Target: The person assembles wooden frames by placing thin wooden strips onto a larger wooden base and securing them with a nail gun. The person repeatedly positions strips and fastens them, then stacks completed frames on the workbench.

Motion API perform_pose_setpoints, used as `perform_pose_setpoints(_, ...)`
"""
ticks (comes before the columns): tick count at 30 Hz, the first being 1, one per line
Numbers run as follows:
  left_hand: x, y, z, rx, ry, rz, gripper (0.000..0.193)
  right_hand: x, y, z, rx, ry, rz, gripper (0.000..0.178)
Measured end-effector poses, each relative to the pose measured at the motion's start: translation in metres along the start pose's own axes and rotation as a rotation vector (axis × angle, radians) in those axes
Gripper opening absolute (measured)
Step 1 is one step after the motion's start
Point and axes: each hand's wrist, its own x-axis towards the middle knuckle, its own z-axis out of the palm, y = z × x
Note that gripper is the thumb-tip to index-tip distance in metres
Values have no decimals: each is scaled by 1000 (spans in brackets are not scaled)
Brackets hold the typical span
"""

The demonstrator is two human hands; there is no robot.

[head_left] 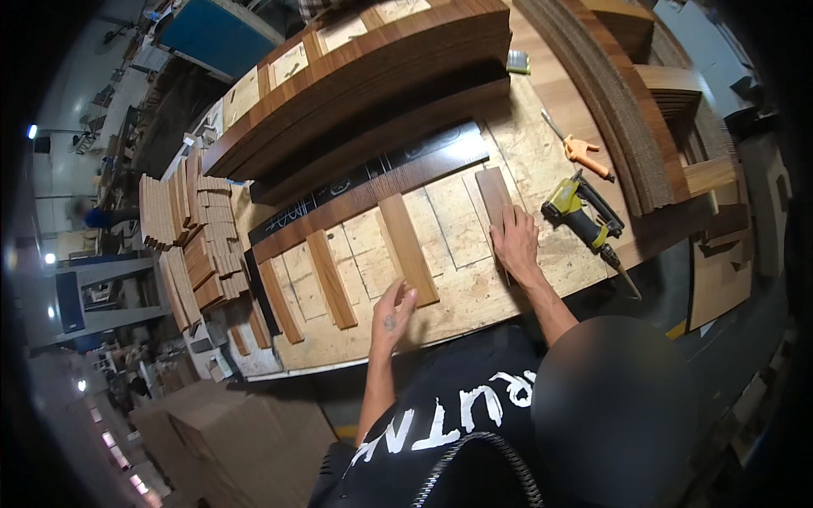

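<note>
Left hand (pixel 393 317): loosely curled by the lighter slat (pixel 408 247); I cannot tell if I grip.
Right hand (pixel 516 244): my fingers over the darker slat (pixel 489 188), grip unclear.
Bench (pixel 466 293): under both, nail gun (pixel 582 223) at right.

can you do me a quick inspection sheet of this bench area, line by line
Surface: pale wooden workbench, scuffed and marked with dark lines.
Job's things: a long wood-grain board, with four short wooden slats laid out on its near side.
Clutter: yellow-and-black nail gun and orange-handled blow gun at the right; piled short wood pieces at the left.
Hands: right hand on the rightmost slat; left hand by the next slat's near end, contact unclear.
Cables: black-and-white braided cord at the lower edge.
Surroundings: tall board stack across the bench, large brown block at lower left.
</note>
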Motion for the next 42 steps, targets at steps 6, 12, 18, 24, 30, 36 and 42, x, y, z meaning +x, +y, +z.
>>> perform_pose_setpoints(6, -21, 29, 52, 139, -63, -68, 49, 20, 18, 6, 101, -44, -75, 56)
perform_pose_setpoints(12, -15, 31, 61, 112, 26, -166, 48, 41, 12, -27, 165, -197, -28, 59)
perform_pose_setpoints(18, 7, 33, 46, 59, 157, -196, 46, 41, 3, -18, 182, -191, 59, 65)
perform_pose_setpoints(24, 25, 35, 31, 52, 251, -282, 42, 48, 11, -20, 207, -176, 53, 62)
perform_pose_setpoints(30, 52, 20, 28, -15, 357, -270, 38, 49, 3, -2, 191, -115, 37, 58)
perform_pose_setpoints(36, 91, 42, 42, 16, 265, -200, 39, 59, 1, 2, 210, -96, 50, 62)
perform_pose_setpoints(42, 131, 51, 73, 437, 477, 42, 53, 82, 4, -3, 216, -190, 99, 78)
